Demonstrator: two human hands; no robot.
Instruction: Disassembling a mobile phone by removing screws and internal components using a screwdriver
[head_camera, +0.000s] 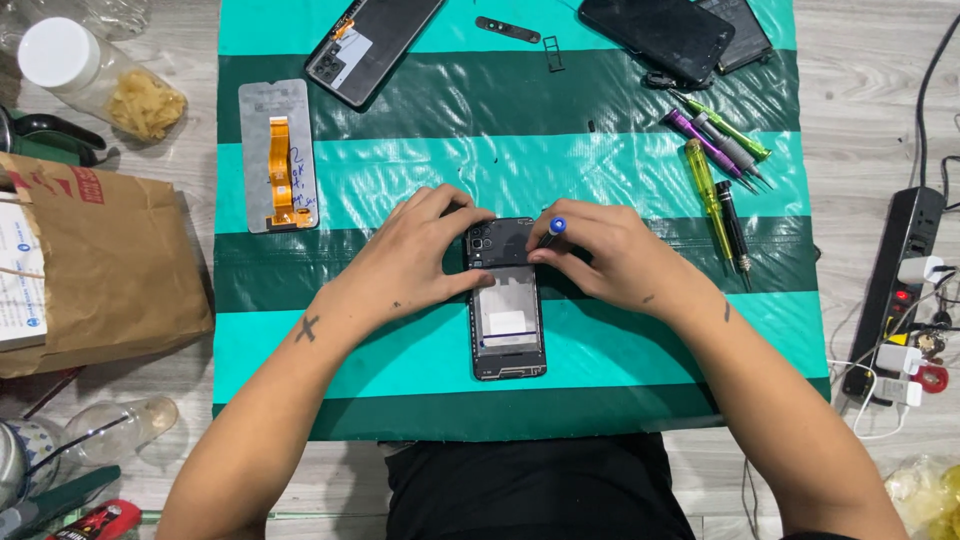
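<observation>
An opened black phone (508, 320) lies back-up in the middle of a green striped mat (620, 340), its inner frame and a white patch showing. My left hand (410, 255) rests on the phone's upper left corner and holds it down. My right hand (600, 250) grips a blue-capped screwdriver (555, 228) whose tip points at the phone's top right edge.
Several screwdrivers (720, 170) lie at the mat's right. A display panel with an orange flex cable (279, 155) lies at left, another opened phone (375, 45) and dark phones (660, 30) at the top. A brown paper bag (110, 270), a plastic jar (95, 80), a power strip (895, 280).
</observation>
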